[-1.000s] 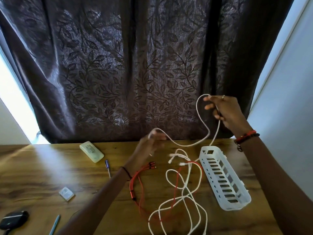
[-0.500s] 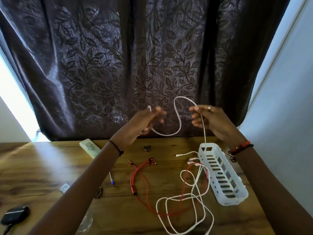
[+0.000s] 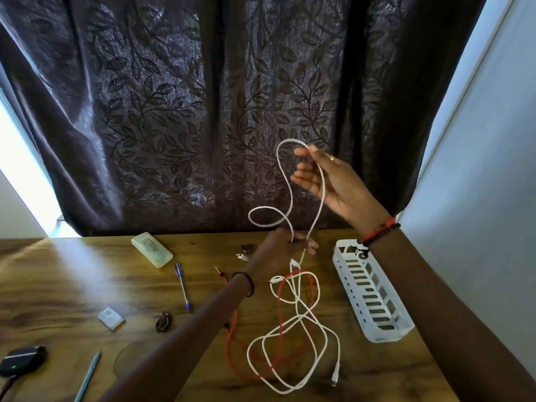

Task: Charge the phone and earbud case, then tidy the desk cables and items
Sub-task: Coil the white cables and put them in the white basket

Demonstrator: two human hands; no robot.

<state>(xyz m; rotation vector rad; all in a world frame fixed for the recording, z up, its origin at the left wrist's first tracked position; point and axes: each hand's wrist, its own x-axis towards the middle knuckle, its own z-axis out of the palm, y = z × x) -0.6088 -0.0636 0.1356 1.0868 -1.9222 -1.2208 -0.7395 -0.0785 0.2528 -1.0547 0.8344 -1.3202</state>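
- Left of the white basket [image 3: 374, 288], the white cable [image 3: 322, 190] lies tangled over a red cable [image 3: 279, 297] on the surface [image 3: 87, 271] — one length lifted in loops.
- Left hand [image 3: 278, 245] grip pinches it low; right hand [image 3: 333, 181] grip pinches the top loop.

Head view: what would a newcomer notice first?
A thin white cable loops in the air mid-frame, pinched by the right hand above and gripped by the left hand below. Its rest lies tangled with a red cable on the wooden desk, beside a white slotted plastic basket.
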